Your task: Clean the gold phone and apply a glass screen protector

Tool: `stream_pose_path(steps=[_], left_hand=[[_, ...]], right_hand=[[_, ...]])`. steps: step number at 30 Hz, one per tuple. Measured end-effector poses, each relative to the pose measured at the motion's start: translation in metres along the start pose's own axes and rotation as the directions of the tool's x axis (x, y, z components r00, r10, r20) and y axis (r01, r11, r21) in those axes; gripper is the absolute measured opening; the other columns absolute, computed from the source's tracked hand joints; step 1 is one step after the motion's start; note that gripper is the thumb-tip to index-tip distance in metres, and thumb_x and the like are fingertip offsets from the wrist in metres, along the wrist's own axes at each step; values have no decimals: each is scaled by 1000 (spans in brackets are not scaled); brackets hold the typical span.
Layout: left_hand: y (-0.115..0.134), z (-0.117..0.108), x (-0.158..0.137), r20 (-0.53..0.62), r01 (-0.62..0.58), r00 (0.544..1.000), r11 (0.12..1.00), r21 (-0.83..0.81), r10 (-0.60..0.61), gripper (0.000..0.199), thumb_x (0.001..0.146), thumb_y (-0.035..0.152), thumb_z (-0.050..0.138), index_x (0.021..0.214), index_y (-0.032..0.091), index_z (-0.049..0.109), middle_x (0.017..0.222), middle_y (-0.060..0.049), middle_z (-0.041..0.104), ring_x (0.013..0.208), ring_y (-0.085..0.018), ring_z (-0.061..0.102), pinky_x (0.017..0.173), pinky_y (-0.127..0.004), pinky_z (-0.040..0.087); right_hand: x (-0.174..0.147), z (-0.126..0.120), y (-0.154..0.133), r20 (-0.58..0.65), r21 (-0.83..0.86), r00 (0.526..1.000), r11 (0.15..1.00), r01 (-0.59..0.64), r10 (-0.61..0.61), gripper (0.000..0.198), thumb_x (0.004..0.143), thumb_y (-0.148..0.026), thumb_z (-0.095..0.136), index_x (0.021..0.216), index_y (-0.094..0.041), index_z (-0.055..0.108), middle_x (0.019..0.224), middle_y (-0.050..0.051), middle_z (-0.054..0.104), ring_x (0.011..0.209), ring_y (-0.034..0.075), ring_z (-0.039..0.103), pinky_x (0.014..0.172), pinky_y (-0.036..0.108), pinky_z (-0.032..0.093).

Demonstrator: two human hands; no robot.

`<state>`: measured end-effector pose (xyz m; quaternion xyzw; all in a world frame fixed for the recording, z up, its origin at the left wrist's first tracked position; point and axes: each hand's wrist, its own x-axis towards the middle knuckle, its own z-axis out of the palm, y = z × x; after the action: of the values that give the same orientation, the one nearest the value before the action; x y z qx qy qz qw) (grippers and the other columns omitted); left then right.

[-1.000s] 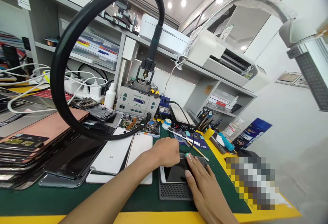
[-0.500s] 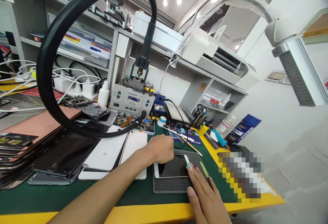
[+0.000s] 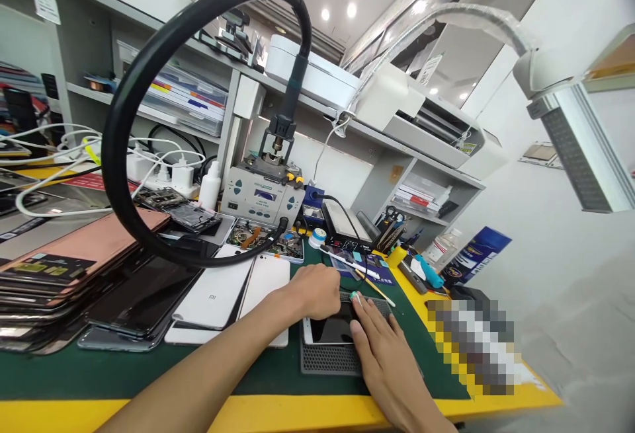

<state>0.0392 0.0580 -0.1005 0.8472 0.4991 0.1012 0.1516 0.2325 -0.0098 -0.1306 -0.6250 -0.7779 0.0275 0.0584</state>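
A white-edged smartphone (image 3: 330, 332) lies screen up on a grey honeycomb pad (image 3: 330, 360). My left hand (image 3: 317, 291) is closed in a fist at the phone's far left edge; what its fingers hold, if anything, is hidden. Across the phone's right part lies my right hand (image 3: 384, 347), flat, with its fingers stretched out. Something small and teal (image 3: 354, 295) shows at one of its fingertips. Left of the pad, under my left forearm, rest a white phone back (image 3: 268, 281) and another marked MI (image 3: 211, 294).
Stacked phone parts (image 3: 44, 274) fill the left side. A hot-air station (image 3: 260, 195) with a looping black hose (image 3: 116, 122) stands behind. A white brush (image 3: 350, 261) and a cotton swab (image 3: 381, 291) lie beyond the pad. A lamp (image 3: 575, 135) hangs at upper right.
My right hand has slid left and away from me, covering more of the phone's right part. My left fist stays at the phone's far left edge. The camera view has shifted slightly.
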Motion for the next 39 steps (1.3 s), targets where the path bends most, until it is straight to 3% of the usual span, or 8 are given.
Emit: stream_pose_path(steps=[5,8,15,24,29,34,39], left_hand=[[1,-3,-3,-2,-9,1000,1000,-1,9,23,102,37,62,111,16,67,109,-7,69,96,-20,69,86,-39,59],[1,-2,-3,-2,-12,1000,1000,-12,12,23,102,37,62,110,16,67,108,-6,69,95,-19,69,85,-39,59],[-2,4,1,-4,-5,1000,998,-62,5,24,101,38,63,109,16,67,108,-7,69,95,-20,68,85,-39,58],[0,0,-1,-12,9,1000,997,-70,-10,25,101,38,62,109,15,67,109,-7,69,97,-20,68,87,-40,58],[0,0,-1,-29,6,1000,998,-55,-7,25,102,38,62,110,15,68,110,-7,70,99,-21,68,89,-42,58],[-1,2,0,-26,-8,1000,999,-41,6,24,102,38,62,109,15,68,107,-6,70,96,-20,69,87,-40,58],[0,2,0,-26,0,1000,999,-35,-1,24,102,38,62,108,15,68,107,-6,70,96,-20,68,87,-40,58]], right_hand=[[-11,4,2,-18,-15,1000,1000,4,-5,62,109,-53,21,162,-24,32,167,0,28,156,27,22,127,61,16],[-28,10,13,-16,-58,999,998,33,-34,60,109,-49,22,161,-23,35,165,1,30,154,31,26,124,64,23],[-50,24,39,-17,-115,993,986,118,-120,56,110,-45,23,164,-32,24,166,-1,28,152,34,28,119,68,30],[-15,1,0,-3,18,1000,1000,25,-25,63,109,-53,19,161,-23,34,166,1,31,156,28,24,126,63,17],[2,-1,-12,-29,50,999,999,20,-18,63,109,-55,17,161,-24,35,166,-1,32,156,28,22,126,63,18],[-18,7,-6,-63,24,998,999,30,-28,60,109,-51,22,160,-24,37,166,-1,32,156,31,22,125,65,19],[-48,29,12,-184,-78,981,995,55,-69,56,110,-49,22,157,-28,44,161,0,41,151,35,36,120,67,33]])
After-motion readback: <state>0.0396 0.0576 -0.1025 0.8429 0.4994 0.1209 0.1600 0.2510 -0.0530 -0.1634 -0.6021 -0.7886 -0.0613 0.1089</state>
